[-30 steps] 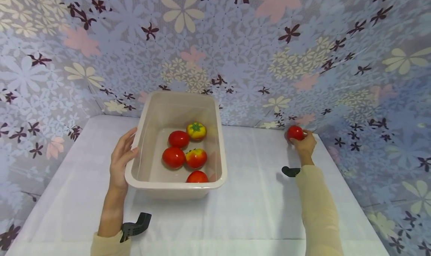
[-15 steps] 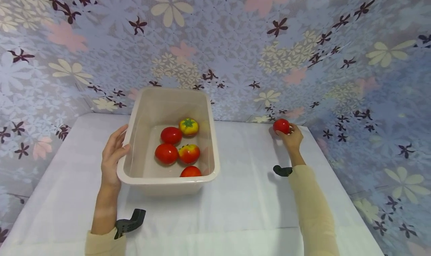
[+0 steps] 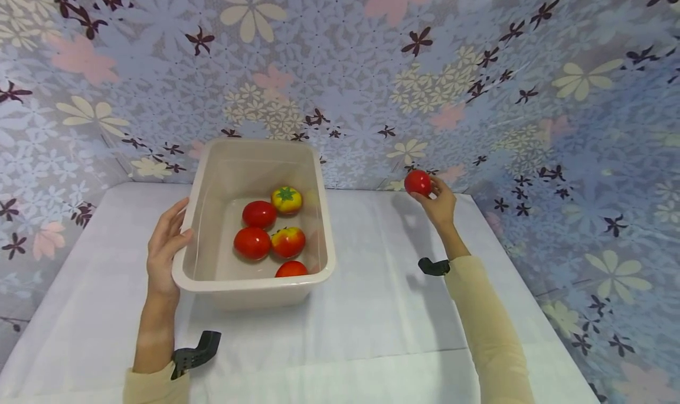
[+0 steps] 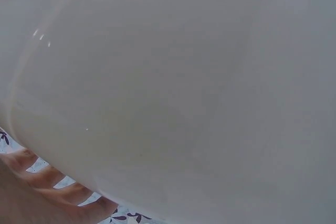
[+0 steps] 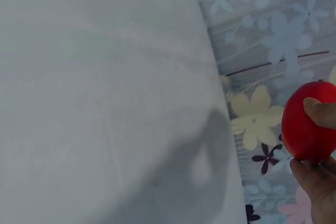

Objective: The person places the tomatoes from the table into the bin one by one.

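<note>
In the head view, my right hand (image 3: 438, 206) holds a shiny red tomato (image 3: 417, 182) above the far right part of the table, its shadow on the cloth below. The right wrist view shows the thumb on one side of this tomato (image 5: 307, 121) and fingers on the other. My left hand (image 3: 166, 250) rests against the left side of a beige plastic bin (image 3: 255, 284), thumb at the rim and fingers extended along the outer wall. Inside the bin lie several red tomatoes (image 3: 252, 243), one red and yellow tomato (image 3: 288, 242), and a yellow one (image 3: 287, 200) with a green top.
A white cloth covers the table (image 3: 372, 309). Flower-patterned sheeting (image 3: 350, 85) rises behind its back edge and along both sides. Black wrist mounts (image 3: 196, 352) stick out from both wrists.
My right hand has lifted the tomato off the back right corner and moved it left, towards the bin. The left hand keeps its place at the bin; the head view has shifted slightly.
</note>
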{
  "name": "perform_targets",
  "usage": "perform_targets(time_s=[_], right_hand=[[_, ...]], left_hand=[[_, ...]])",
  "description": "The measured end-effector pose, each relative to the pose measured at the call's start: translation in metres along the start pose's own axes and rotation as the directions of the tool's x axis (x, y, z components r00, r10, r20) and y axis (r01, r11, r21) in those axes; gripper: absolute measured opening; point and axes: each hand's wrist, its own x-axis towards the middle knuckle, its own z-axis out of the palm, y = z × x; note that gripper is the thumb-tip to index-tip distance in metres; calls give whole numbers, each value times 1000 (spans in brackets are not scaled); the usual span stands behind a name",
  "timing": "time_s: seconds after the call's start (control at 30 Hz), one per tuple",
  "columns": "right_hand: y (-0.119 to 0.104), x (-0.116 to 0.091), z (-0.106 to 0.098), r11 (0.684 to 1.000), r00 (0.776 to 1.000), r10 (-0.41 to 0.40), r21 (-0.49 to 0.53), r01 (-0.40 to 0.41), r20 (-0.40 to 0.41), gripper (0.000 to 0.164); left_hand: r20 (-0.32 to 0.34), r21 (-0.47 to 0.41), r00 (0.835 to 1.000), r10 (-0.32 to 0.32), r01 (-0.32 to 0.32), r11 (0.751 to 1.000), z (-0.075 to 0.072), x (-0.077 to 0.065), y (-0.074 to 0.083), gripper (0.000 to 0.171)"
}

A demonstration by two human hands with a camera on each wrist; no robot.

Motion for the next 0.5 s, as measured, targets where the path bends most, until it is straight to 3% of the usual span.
perform_targets(time_s=[0.27, 0.5], right_hand=[[-10, -8, 3, 998, 1000, 3, 57, -4, 24, 68], [-42, -21, 7, 983, 990, -125, 146, 115, 64, 67]], left_hand=[[-5, 4, 1000, -1, 1, 1000, 1, -1, 0, 50], [-9, 5, 1000, 6, -6, 1000, 1, -1, 0, 50]])
